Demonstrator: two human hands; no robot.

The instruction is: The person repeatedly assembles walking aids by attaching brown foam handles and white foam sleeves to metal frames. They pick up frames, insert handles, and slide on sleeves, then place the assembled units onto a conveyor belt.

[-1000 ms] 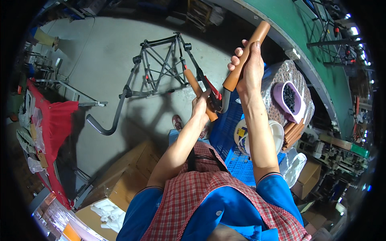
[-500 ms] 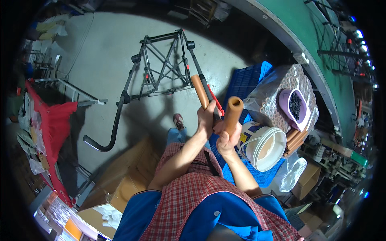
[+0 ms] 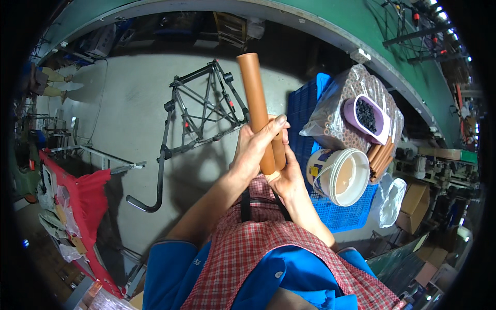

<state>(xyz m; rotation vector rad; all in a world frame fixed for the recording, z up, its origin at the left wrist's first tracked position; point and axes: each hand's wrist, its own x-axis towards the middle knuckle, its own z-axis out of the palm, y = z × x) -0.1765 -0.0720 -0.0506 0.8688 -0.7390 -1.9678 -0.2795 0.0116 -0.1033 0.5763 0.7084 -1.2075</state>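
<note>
My left hand (image 3: pixel 254 146) wraps around the lower part of a long brown tube (image 3: pixel 253 93) that points up and away from me. My right hand (image 3: pixel 287 177) sits just below and to the right, gripping a second, shorter brown tube (image 3: pixel 279 148) pressed alongside the first. Both hands touch each other in front of my red checked apron (image 3: pixel 268 248). The second tube is mostly hidden by my fingers.
A blue plastic crate (image 3: pixel 305 103) lies to the right, bearing a white bucket (image 3: pixel 340 176), a clear bag of brown tubes (image 3: pixel 341 124) and a purple scoop (image 3: pixel 368 114) of dark small parts. A black metal frame (image 3: pixel 199 111) lies on the grey floor. Red cloth (image 3: pixel 88 196) hangs at left.
My right hand came down from high up with its tube and met my left hand. The two tubes now lie side by side, and the red-handled tool seen before is out of view.
</note>
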